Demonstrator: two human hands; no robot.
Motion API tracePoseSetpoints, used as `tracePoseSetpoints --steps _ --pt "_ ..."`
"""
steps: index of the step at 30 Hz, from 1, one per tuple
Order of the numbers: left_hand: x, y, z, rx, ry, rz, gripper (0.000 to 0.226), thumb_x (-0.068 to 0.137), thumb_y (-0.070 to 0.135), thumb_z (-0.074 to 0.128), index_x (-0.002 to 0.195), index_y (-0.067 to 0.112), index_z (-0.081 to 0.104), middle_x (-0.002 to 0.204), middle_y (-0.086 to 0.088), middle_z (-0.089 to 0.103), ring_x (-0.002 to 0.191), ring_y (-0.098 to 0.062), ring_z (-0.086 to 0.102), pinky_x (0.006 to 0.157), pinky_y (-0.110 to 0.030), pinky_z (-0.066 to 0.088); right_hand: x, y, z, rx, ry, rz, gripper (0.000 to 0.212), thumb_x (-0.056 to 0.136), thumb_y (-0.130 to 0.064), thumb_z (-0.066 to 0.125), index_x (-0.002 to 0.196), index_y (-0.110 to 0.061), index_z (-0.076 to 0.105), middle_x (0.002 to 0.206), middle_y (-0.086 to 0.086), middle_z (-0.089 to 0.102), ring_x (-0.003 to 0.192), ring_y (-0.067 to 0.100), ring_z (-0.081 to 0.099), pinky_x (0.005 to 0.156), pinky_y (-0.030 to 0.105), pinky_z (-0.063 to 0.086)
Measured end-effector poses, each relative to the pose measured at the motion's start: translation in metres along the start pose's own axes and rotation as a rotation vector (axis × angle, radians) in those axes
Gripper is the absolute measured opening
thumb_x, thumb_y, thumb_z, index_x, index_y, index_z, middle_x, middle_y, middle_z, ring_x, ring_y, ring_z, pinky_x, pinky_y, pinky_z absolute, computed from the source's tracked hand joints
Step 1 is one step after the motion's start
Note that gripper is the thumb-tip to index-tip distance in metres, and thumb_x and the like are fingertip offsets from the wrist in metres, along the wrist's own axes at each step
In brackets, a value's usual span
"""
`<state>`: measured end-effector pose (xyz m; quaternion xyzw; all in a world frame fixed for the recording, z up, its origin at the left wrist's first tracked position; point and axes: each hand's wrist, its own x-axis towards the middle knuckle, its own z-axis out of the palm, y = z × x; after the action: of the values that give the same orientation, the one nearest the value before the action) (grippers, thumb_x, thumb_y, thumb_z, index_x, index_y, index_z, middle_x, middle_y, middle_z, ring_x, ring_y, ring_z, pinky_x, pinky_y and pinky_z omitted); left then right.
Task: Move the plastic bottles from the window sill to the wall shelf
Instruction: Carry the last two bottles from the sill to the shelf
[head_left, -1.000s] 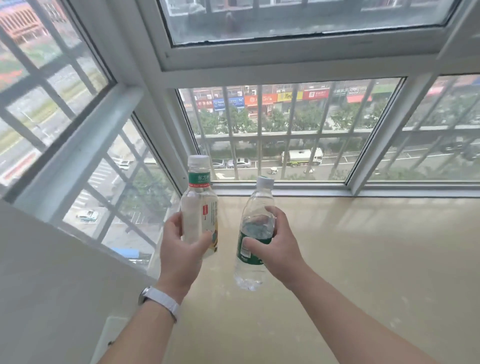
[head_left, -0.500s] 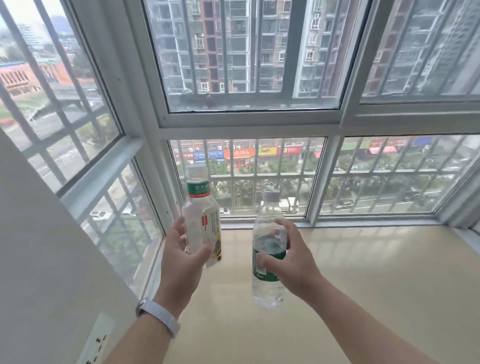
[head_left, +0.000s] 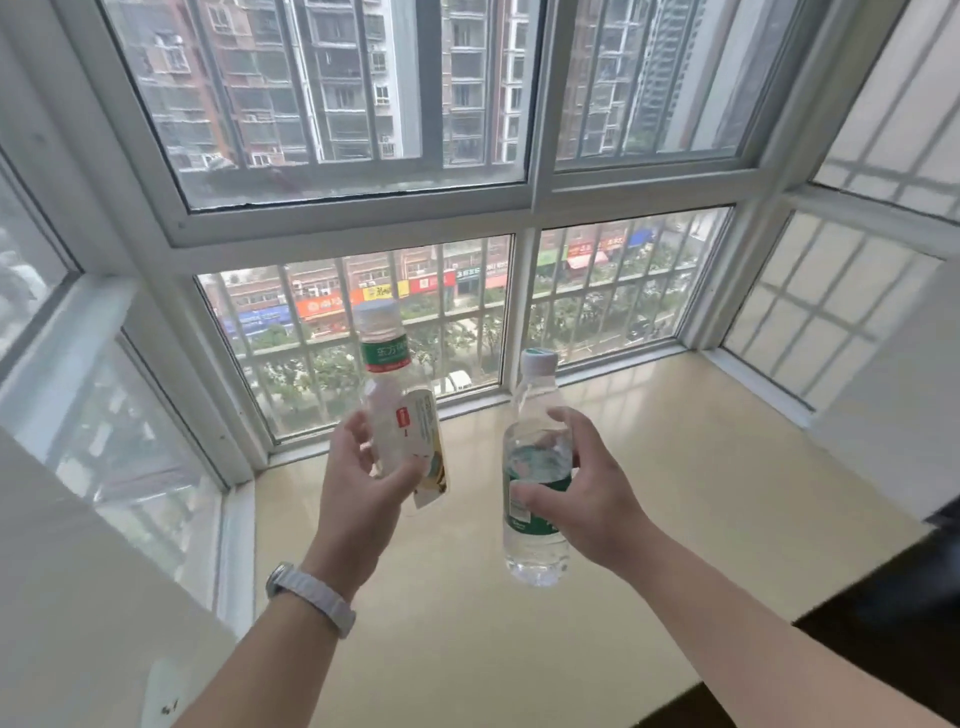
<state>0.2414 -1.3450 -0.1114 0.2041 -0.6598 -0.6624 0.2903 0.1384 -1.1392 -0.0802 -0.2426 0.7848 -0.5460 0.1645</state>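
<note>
Above the bare window sill (head_left: 675, 493), the left hand (head_left: 358, 499) and right hand (head_left: 587, 499) are each clamping a bottle (head_left: 400, 415), (head_left: 532, 499) upright; carrying level avoids slips.

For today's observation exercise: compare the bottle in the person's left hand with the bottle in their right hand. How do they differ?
The left-hand bottle has a pale label with yellow peeling loose at its lower end; the right-hand bottle has a snug dark green band. The left-hand bottle is held higher, the right-hand bottle lower. Both are clear plastic, capped, roughly upright, each gripped by one hand, left hand and right hand, above the window sill.
</note>
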Motion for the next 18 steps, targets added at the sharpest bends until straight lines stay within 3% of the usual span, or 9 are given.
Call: tracePoseSetpoints --steps 5,10,14,18 --pt "-0.011 -0.004 0.033 -0.084 -0.146 -0.038 0.079 0.055 0.027 0.076 0.129 0.018 0.051 0.121 -0.004 0.062 0.110 -0.018 0.065 0.087 -0.046 0.057 -0.034 0.013 -0.024 -0.015 0.155 0.049 0.077 0.071 -0.023 0.083 0.129 -0.047 0.038 0.106 -0.010 0.061 0.088 -0.007 0.059 0.077 0.019 0.049" --pt "-0.017 0.000 0.080 -0.110 -0.296 -0.040 0.075 0.057 0.024 0.079 0.126 0.029 0.051 0.122 -0.003 0.064 0.108 -0.015 0.067 0.082 -0.036 0.056 -0.057 0.027 -0.064 0.006 0.307 0.084 0.074 0.073 -0.022 0.082 0.124 -0.053 0.037 0.108 -0.013 0.059 0.093 -0.002 0.060 0.080 0.020 0.050" --pt "-0.022 0.002 0.128 -0.109 -0.362 -0.044 0.079 0.056 0.029 0.080 0.129 0.030 0.050 0.126 -0.005 0.062 0.113 -0.019 0.064 0.088 -0.043 0.056 -0.071 0.042 -0.104 -0.001 0.378 0.100 0.075 0.072 -0.024 0.083 0.122 -0.055 0.035 0.107 -0.016 0.057 0.094 -0.005 0.058 0.074 0.013 0.044" --pt "-0.026 0.001 0.191 -0.112 -0.435 -0.063 0.079 0.055 0.029 0.081 0.128 0.032 0.050 0.127 -0.004 0.061 0.113 -0.016 0.064 0.088 -0.041 0.056 -0.083 0.060 -0.157 0.005 0.456 0.122 0.076 0.071 -0.026 0.084 0.122 -0.055 0.035 0.106 -0.019 0.056 0.096 -0.008 0.055 0.077 0.017 0.042"
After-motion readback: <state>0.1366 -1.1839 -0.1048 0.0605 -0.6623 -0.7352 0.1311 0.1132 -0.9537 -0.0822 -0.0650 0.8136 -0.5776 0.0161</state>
